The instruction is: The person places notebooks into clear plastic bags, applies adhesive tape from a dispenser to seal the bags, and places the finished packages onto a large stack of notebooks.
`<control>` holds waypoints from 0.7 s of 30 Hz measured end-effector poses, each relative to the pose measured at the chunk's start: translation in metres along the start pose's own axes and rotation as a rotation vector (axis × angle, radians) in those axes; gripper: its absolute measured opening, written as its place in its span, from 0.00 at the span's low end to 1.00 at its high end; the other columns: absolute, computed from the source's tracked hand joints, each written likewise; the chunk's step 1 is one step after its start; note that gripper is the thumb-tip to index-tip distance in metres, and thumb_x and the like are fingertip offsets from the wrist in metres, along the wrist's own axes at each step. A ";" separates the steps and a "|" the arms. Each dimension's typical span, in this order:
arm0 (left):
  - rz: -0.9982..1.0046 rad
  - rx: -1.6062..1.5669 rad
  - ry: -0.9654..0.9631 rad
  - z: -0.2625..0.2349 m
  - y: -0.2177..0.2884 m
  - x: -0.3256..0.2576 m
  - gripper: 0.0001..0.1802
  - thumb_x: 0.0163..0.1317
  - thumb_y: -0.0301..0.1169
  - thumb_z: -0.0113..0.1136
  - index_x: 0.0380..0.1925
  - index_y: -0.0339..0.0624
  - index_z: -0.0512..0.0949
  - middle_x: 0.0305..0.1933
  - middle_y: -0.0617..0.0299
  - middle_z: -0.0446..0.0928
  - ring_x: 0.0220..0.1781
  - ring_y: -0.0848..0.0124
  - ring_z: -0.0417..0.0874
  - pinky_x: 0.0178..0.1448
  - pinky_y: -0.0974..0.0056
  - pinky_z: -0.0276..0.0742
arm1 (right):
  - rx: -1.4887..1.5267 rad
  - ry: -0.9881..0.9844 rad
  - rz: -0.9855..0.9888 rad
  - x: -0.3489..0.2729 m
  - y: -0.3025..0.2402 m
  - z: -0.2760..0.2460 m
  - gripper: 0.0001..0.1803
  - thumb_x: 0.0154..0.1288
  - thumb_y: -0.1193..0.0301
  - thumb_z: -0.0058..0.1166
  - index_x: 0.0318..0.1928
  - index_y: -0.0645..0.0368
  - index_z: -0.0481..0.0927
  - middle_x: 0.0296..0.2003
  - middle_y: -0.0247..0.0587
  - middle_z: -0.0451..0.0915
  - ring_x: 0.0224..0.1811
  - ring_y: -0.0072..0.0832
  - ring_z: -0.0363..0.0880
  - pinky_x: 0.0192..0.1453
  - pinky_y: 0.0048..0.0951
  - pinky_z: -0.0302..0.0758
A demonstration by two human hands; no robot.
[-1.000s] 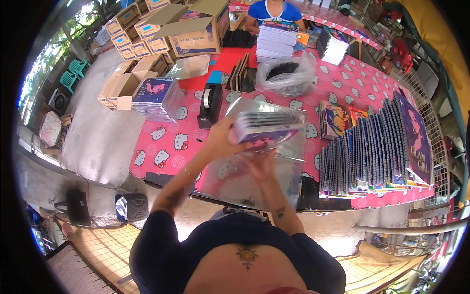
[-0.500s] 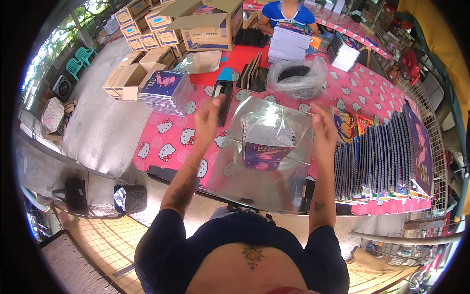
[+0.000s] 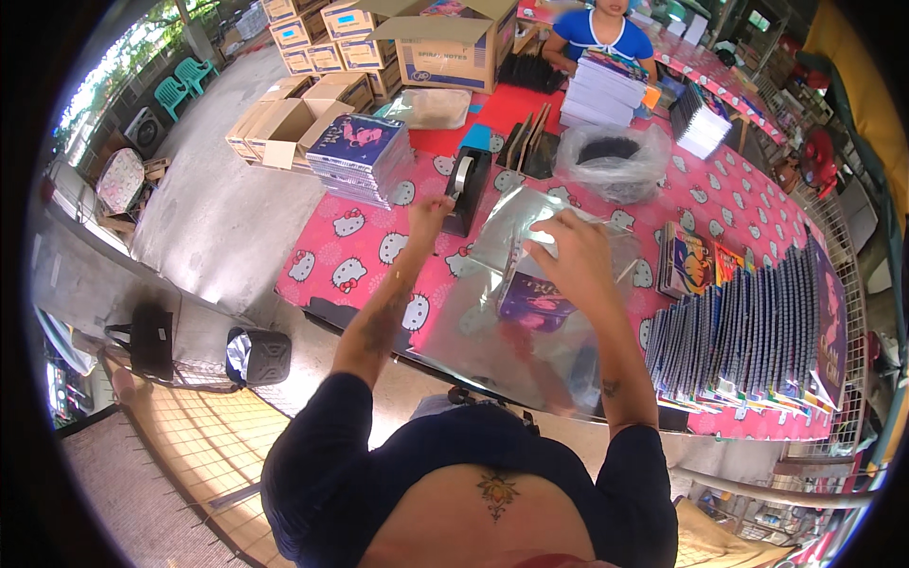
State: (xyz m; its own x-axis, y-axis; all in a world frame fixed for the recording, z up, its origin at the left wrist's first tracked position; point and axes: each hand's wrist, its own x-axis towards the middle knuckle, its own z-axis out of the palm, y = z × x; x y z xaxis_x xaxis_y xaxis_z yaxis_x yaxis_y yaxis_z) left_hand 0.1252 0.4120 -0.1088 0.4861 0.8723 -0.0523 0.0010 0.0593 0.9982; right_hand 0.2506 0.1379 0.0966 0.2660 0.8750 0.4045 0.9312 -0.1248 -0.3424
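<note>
A stack of spiral notebooks (image 3: 535, 301) with purple covers lies in front of me on a large sheet of clear plastic film (image 3: 445, 327). My right hand (image 3: 579, 251) curves over the top of the stack, its thumb and fingers gripping the film there. At the front end of a black tape dispenser (image 3: 466, 189), my left hand (image 3: 429, 220) is closed in a pinch on the tape. The strip itself is too thin and clear to make out. Glare on the film hides part of the stack.
A wrapped notebook stack (image 3: 358, 156) stands at the far left beside open cartons (image 3: 284, 133). A long row of notebooks (image 3: 743, 327) fills the right side. Behind the film sits a plastic bag of black coils (image 3: 611, 161). A person in blue (image 3: 606, 38) sits across the table.
My right hand has moved left and down from beside the stack onto its top, bringing the film over it. My left hand has closed at the dispenser's end. The view has shifted.
</note>
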 end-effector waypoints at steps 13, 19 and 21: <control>0.431 0.071 -0.784 0.037 0.180 -0.083 0.15 0.61 0.29 0.66 0.49 0.46 0.83 0.41 0.65 0.78 0.43 0.76 0.77 0.48 0.70 0.73 | 0.022 -0.080 -0.048 0.010 -0.028 -0.010 0.22 0.60 0.57 0.62 0.49 0.57 0.85 0.33 0.46 0.85 0.33 0.42 0.82 0.43 0.42 0.70; 0.569 0.331 -0.981 0.043 0.206 -0.058 0.08 0.59 0.31 0.69 0.38 0.44 0.85 0.43 0.63 0.75 0.56 0.67 0.70 0.62 0.62 0.64 | 0.156 -0.125 0.200 0.016 -0.001 -0.042 0.20 0.59 0.58 0.64 0.48 0.56 0.85 0.33 0.43 0.86 0.35 0.37 0.85 0.41 0.38 0.77; 0.532 0.248 -0.982 0.051 0.202 -0.054 0.08 0.59 0.31 0.69 0.38 0.44 0.85 0.46 0.63 0.74 0.58 0.67 0.70 0.64 0.62 0.63 | -0.065 0.017 0.153 0.018 0.039 -0.057 0.22 0.60 0.59 0.63 0.52 0.54 0.83 0.40 0.46 0.85 0.43 0.40 0.84 0.49 0.38 0.76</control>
State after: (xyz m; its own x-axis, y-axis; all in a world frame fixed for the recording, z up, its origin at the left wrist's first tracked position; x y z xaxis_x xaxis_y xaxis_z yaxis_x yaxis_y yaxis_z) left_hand 0.1434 0.3519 0.0971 0.9494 -0.0043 0.3139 -0.2899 -0.3961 0.8712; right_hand 0.3062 0.1218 0.1389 0.4099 0.8354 0.3662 0.8934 -0.2868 -0.3458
